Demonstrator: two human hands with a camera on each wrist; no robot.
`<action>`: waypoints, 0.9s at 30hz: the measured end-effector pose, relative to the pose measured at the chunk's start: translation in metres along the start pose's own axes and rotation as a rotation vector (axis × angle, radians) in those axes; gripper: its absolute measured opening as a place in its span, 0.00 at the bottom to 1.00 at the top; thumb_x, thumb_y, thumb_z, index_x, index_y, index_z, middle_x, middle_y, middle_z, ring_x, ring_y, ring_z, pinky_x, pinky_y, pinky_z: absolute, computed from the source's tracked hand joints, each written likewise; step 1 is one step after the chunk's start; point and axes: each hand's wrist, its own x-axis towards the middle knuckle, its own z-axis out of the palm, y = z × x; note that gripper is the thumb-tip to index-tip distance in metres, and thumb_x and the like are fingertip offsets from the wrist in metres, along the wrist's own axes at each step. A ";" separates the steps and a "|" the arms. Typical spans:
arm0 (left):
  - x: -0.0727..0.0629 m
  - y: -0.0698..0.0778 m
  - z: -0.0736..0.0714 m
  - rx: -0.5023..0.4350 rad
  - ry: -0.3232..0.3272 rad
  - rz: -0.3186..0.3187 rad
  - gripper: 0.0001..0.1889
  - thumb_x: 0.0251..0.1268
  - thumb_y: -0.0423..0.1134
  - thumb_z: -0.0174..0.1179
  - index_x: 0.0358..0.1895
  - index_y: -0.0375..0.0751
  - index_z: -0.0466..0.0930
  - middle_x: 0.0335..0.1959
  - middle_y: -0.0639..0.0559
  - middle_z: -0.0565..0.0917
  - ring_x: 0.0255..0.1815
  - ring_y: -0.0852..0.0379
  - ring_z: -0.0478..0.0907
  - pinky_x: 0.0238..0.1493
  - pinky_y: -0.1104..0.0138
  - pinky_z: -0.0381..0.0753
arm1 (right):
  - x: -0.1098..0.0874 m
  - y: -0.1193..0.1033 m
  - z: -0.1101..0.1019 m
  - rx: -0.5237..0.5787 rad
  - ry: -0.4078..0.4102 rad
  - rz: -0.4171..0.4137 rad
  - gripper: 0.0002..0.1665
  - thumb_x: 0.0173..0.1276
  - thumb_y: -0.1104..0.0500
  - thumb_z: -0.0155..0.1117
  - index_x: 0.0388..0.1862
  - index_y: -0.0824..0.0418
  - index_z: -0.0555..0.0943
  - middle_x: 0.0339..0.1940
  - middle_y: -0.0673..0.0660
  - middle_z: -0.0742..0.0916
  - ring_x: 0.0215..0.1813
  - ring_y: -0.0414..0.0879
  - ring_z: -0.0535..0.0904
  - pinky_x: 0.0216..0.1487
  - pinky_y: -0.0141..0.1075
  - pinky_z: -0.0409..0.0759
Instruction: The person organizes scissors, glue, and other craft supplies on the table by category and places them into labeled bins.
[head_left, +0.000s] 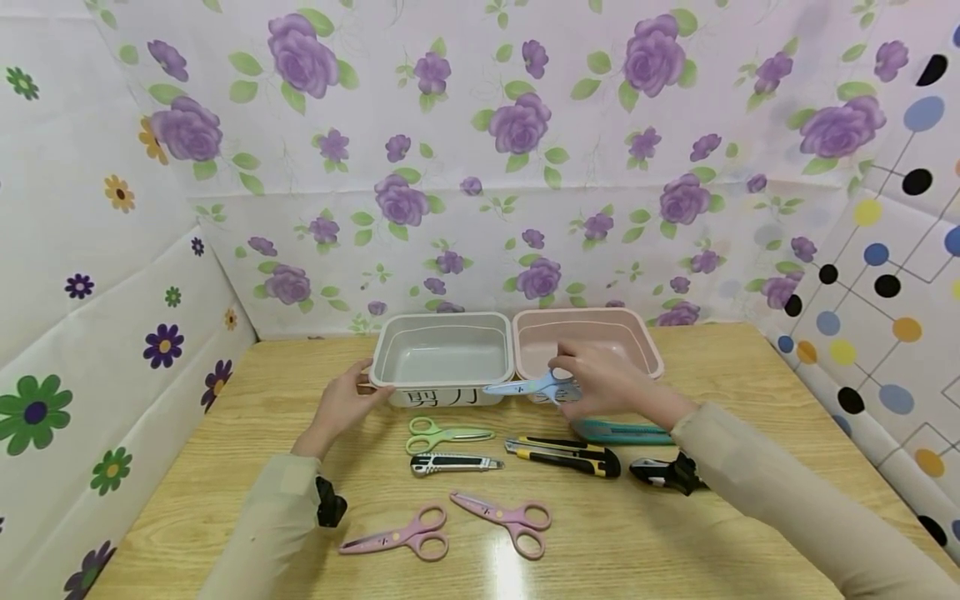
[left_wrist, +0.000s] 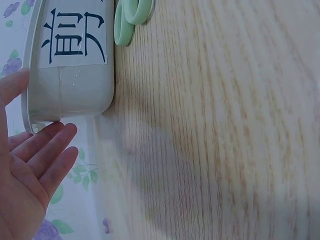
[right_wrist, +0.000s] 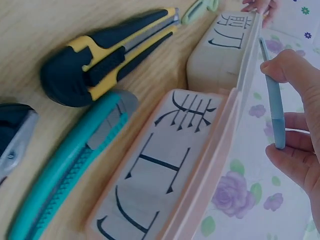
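My right hand [head_left: 606, 380] pinches light blue scissors [head_left: 525, 387] near their handles, blades pointing left, above the front rims of two bins. In the right wrist view the scissors [right_wrist: 275, 105] appear edge-on between thumb and fingers. The grey bin [head_left: 442, 332] stands left, with dark characters on a white front label. My left hand [head_left: 345, 407] touches its front left corner, thumb at the rim and loosely extended fingers [left_wrist: 52, 147] against the side. Beside it, to the right, stands the pink bin [head_left: 581, 325], also labelled; my right hand partly covers it.
On the wooden table [head_left: 247, 467] lie green scissors [head_left: 450, 434], a silver-and-black utility knife [head_left: 456, 463], yellow-and-black utility knives [head_left: 566, 455], a teal utility knife [head_left: 622, 432] and a black knife [head_left: 660, 472]. Pink scissors [head_left: 401, 533] and another pink pair [head_left: 504, 517] lie nearer.
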 end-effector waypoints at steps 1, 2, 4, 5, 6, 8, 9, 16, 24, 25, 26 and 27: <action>0.000 0.000 0.000 0.001 -0.001 0.000 0.37 0.58 0.47 0.61 0.64 0.29 0.59 0.49 0.30 0.77 0.45 0.41 0.79 0.43 0.56 0.79 | 0.002 0.000 -0.001 -0.002 -0.005 0.013 0.28 0.43 0.51 0.70 0.44 0.63 0.78 0.34 0.54 0.74 0.27 0.38 0.65 0.25 0.27 0.67; 0.000 -0.001 0.000 0.001 0.000 -0.001 0.37 0.58 0.48 0.61 0.64 0.29 0.59 0.49 0.30 0.77 0.46 0.41 0.79 0.43 0.56 0.79 | 0.004 0.001 -0.002 -0.003 -0.009 0.025 0.28 0.44 0.51 0.70 0.44 0.63 0.78 0.34 0.54 0.74 0.27 0.38 0.66 0.26 0.28 0.67; 0.000 -0.001 0.000 -0.003 -0.001 -0.004 0.37 0.58 0.47 0.61 0.64 0.29 0.59 0.49 0.30 0.77 0.46 0.41 0.79 0.43 0.56 0.79 | 0.008 0.001 -0.003 -0.020 -0.022 0.052 0.29 0.44 0.50 0.70 0.45 0.62 0.78 0.36 0.54 0.74 0.27 0.38 0.67 0.25 0.28 0.68; 0.000 -0.001 0.001 -0.006 -0.003 -0.004 0.36 0.58 0.47 0.61 0.64 0.30 0.59 0.49 0.31 0.77 0.46 0.41 0.79 0.43 0.56 0.79 | 0.010 0.002 -0.004 -0.036 -0.030 0.060 0.29 0.44 0.50 0.69 0.45 0.62 0.78 0.36 0.53 0.75 0.27 0.38 0.67 0.24 0.29 0.69; 0.000 -0.001 0.001 -0.009 -0.005 -0.006 0.36 0.58 0.47 0.61 0.64 0.30 0.59 0.49 0.31 0.77 0.46 0.41 0.79 0.42 0.56 0.79 | 0.012 0.002 -0.005 -0.049 -0.036 0.068 0.29 0.45 0.49 0.69 0.46 0.62 0.78 0.37 0.54 0.75 0.27 0.39 0.68 0.24 0.29 0.69; 0.000 -0.001 0.001 -0.017 -0.006 -0.010 0.36 0.58 0.46 0.62 0.64 0.30 0.59 0.49 0.31 0.77 0.46 0.41 0.79 0.42 0.56 0.80 | 0.017 0.002 -0.006 -0.062 -0.040 0.078 0.29 0.46 0.49 0.69 0.46 0.62 0.78 0.37 0.54 0.75 0.26 0.40 0.68 0.24 0.30 0.69; 0.000 -0.001 0.001 -0.019 -0.006 -0.011 0.36 0.57 0.46 0.62 0.64 0.30 0.59 0.49 0.31 0.77 0.46 0.41 0.79 0.42 0.57 0.80 | 0.019 0.003 -0.007 -0.070 -0.042 0.080 0.29 0.46 0.49 0.68 0.46 0.63 0.79 0.36 0.53 0.75 0.26 0.40 0.68 0.24 0.30 0.70; -0.001 0.001 0.000 -0.031 -0.007 -0.028 0.35 0.57 0.46 0.62 0.64 0.31 0.60 0.49 0.31 0.77 0.47 0.41 0.78 0.42 0.57 0.80 | 0.034 0.004 -0.002 -0.026 -0.022 0.055 0.24 0.48 0.50 0.70 0.41 0.62 0.78 0.32 0.53 0.72 0.26 0.40 0.66 0.26 0.29 0.68; -0.001 0.000 0.000 -0.023 -0.003 -0.029 0.36 0.57 0.47 0.62 0.64 0.32 0.60 0.49 0.32 0.78 0.47 0.42 0.78 0.43 0.56 0.79 | 0.053 0.005 0.006 -0.026 0.006 0.054 0.22 0.45 0.49 0.70 0.37 0.60 0.78 0.34 0.52 0.73 0.31 0.41 0.65 0.31 0.31 0.68; -0.001 0.000 0.000 -0.026 -0.005 -0.028 0.36 0.57 0.47 0.62 0.64 0.31 0.60 0.49 0.32 0.78 0.46 0.42 0.78 0.42 0.56 0.79 | 0.055 0.006 0.007 -0.034 0.004 0.062 0.23 0.45 0.49 0.69 0.37 0.61 0.78 0.33 0.52 0.73 0.30 0.42 0.65 0.31 0.31 0.68; 0.000 0.000 0.000 -0.028 -0.005 -0.026 0.36 0.57 0.47 0.62 0.64 0.31 0.60 0.49 0.32 0.78 0.46 0.42 0.78 0.42 0.56 0.79 | 0.058 0.006 0.008 -0.042 0.005 0.064 0.23 0.45 0.49 0.68 0.37 0.62 0.78 0.34 0.52 0.73 0.31 0.42 0.66 0.31 0.32 0.69; 0.000 0.001 -0.001 -0.031 -0.005 -0.026 0.36 0.57 0.47 0.62 0.64 0.31 0.60 0.49 0.32 0.77 0.46 0.41 0.79 0.42 0.56 0.79 | 0.060 0.007 0.009 -0.048 0.009 0.066 0.23 0.45 0.49 0.68 0.37 0.63 0.79 0.34 0.53 0.74 0.31 0.42 0.67 0.32 0.32 0.69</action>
